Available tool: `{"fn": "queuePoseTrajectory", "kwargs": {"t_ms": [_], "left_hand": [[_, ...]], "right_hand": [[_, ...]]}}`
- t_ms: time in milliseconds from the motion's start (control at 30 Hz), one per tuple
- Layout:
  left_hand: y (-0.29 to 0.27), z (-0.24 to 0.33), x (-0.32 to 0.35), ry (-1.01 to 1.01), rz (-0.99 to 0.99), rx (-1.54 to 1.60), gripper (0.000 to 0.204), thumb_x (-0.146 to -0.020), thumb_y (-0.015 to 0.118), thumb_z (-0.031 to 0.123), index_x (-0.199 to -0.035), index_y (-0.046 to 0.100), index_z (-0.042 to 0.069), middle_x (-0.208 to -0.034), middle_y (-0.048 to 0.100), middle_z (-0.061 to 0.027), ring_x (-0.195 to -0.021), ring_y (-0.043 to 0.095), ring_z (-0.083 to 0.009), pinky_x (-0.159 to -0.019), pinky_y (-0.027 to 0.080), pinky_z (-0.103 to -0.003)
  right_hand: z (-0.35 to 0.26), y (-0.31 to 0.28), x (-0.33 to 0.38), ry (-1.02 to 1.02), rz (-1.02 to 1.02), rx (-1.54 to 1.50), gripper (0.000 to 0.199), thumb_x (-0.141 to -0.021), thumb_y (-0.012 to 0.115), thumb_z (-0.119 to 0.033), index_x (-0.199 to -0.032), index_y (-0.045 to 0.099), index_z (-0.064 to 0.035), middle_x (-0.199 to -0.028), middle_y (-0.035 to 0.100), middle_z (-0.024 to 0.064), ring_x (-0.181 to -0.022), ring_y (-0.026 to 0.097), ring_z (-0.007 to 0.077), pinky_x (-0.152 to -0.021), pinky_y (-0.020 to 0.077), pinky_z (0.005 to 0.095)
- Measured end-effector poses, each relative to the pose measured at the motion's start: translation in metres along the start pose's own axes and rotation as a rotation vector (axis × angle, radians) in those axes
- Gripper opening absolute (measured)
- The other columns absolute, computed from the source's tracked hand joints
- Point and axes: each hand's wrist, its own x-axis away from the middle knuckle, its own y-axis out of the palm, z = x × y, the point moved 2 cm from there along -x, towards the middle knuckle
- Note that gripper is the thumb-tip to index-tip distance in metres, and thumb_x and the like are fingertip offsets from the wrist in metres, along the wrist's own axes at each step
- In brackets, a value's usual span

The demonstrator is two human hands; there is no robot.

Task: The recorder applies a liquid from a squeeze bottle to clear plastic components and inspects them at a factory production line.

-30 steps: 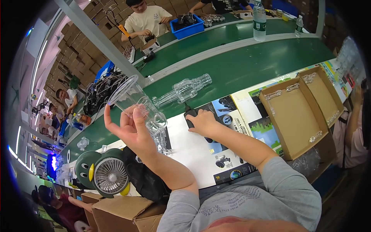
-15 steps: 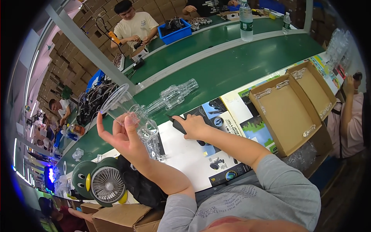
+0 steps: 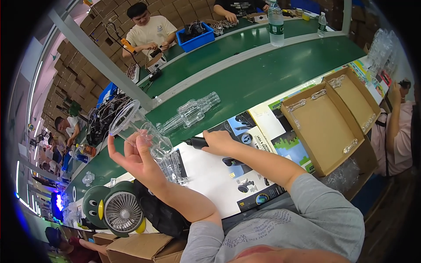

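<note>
My left hand [image 3: 133, 158] holds up a clear plastic funnel-shaped part [image 3: 133, 127], its wide round rim pointing up and left. My right hand [image 3: 218, 142] rests on the white sheet [image 3: 210, 175] and grips a black pen-like tool [image 3: 195, 142] with its tip pointing left. A stack of clear plastic parts [image 3: 174, 168] stands just below the raised part. Further back, a row of nested clear plastic parts [image 3: 188, 114] lies on the green belt [image 3: 263, 74].
An open cardboard tray [image 3: 326, 118] with small clear pieces on its rim sits at the right. A green penguin-shaped desk fan [image 3: 116, 210] and a black bag [image 3: 160, 215] lie at lower left. Other people work across the belt, near a blue bin [image 3: 197, 37] and water bottles [image 3: 275, 22].
My left hand has lowered and tilted the clear part, bringing it nearer the stack. My right hand with the black tool has stayed on the white sheet.
</note>
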Motion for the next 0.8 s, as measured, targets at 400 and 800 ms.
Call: {"fn": "queuePoseTrajectory", "kwargs": {"t_ms": [400,800], "left_hand": [[-0.002,-0.06,-0.025,-0.247,-0.036,0.524,0.039,-0.085,0.052,0.012,-0.118,0.04,-0.004,-0.1,0.053,-0.0148,-0.099,0.055,-0.0315,-0.085,0.046,-0.038],[0.046,-0.089,-0.007,-0.456,-0.426,0.434,0.028,-0.083,0.056,0.008,-0.107,0.042,0.002,-0.102,0.059,-0.0173,-0.097,0.057,-0.0232,-0.086,0.043,-0.031]], "right_hand": [[0.035,-0.12,0.006,-0.071,0.531,-1.033,0.033,-0.073,0.072,-0.02,-0.095,0.057,-0.0024,-0.083,0.058,0.0052,-0.072,0.056,0.0091,-0.06,0.0452,0.0206],[0.053,-0.156,0.033,-0.045,0.824,-2.028,0.022,-0.075,0.069,-0.019,-0.09,0.055,-0.0103,-0.081,0.059,0.0016,-0.063,0.055,0.0044,-0.039,0.0373,0.0129]]}}
